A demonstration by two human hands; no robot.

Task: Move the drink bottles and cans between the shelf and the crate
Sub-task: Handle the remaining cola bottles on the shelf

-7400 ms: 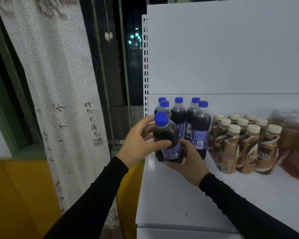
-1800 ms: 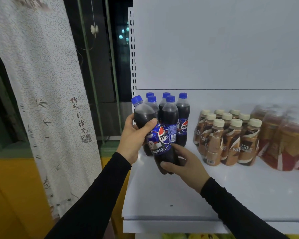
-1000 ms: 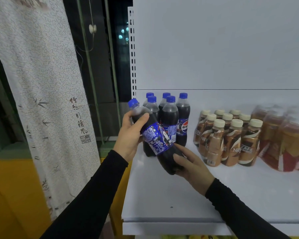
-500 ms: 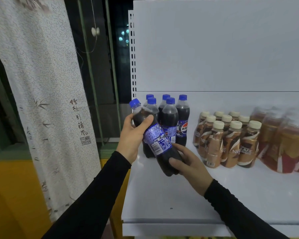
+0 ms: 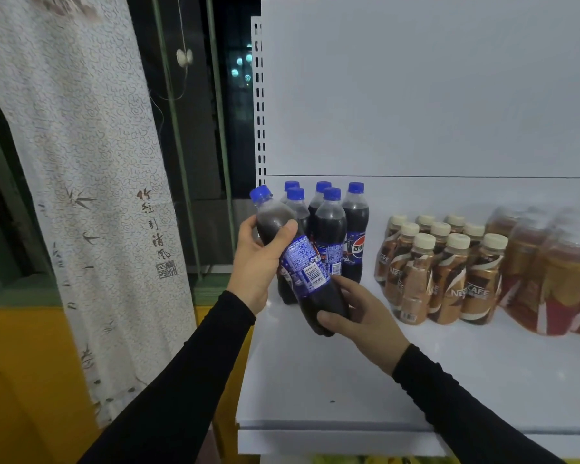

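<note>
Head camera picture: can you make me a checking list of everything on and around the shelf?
Surface: white shelf, front part bare.
Job's things: cola bottle held tilted, cap toward the upper left, above the shelf; five more cola bottles upright at the back left; coffee bottles grouped to their right; wrapped tea bottles at the far right. No crate or cans in view.
Clutter: nothing seen.
Grippers: left hand grips the held bottle's upper part; right hand holds its base.
Cables: thin cord by the window.
Surroundings: patterned curtain, dark window, yellow wall.
</note>
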